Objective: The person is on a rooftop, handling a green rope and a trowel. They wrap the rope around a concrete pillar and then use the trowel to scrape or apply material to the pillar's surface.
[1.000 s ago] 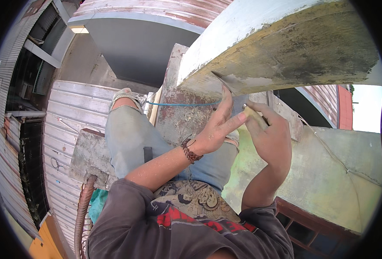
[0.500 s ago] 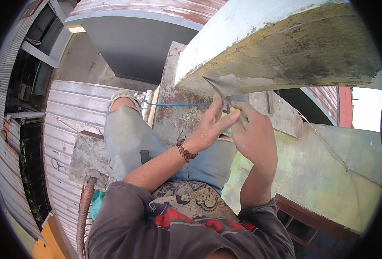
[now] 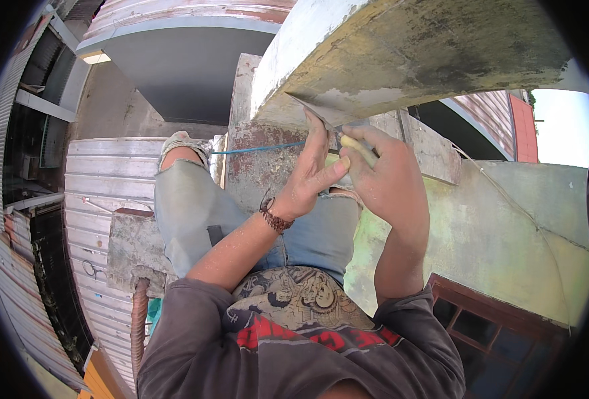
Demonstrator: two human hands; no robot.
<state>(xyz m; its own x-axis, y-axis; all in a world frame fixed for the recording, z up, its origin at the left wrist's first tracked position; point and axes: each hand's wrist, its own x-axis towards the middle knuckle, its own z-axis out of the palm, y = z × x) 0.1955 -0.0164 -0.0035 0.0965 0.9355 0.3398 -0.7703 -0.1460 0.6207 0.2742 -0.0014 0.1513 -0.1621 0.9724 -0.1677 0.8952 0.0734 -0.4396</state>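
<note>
My right hand [image 3: 384,179] is closed around the pale yellow handle [image 3: 358,149] of a thin metal scraper. Its flat blade [image 3: 311,105] lies against the flaking underside [image 3: 401,63] of a curved concrete overhang above me. My left hand [image 3: 308,173] is open, fingers stretched upward with their tips at the blade and thumb angled toward the handle, close beside my right hand. The blade's edge against the concrete is too small to make out clearly.
My bent jeans-clad leg [image 3: 195,213] is over a weathered ledge [image 3: 254,166] crossed by a blue cord [image 3: 254,148]. Corrugated roofing [image 3: 98,166] lies left, with a concrete block [image 3: 135,246] and corrugated hose [image 3: 139,326]. A painted wall [image 3: 507,233] and red-framed window [image 3: 474,312] are right.
The view has shifted, so the scene appears higher and further left. My right hand has moved left, closer to my left hand, and the blade tip sits nearer the overhang's left end.
</note>
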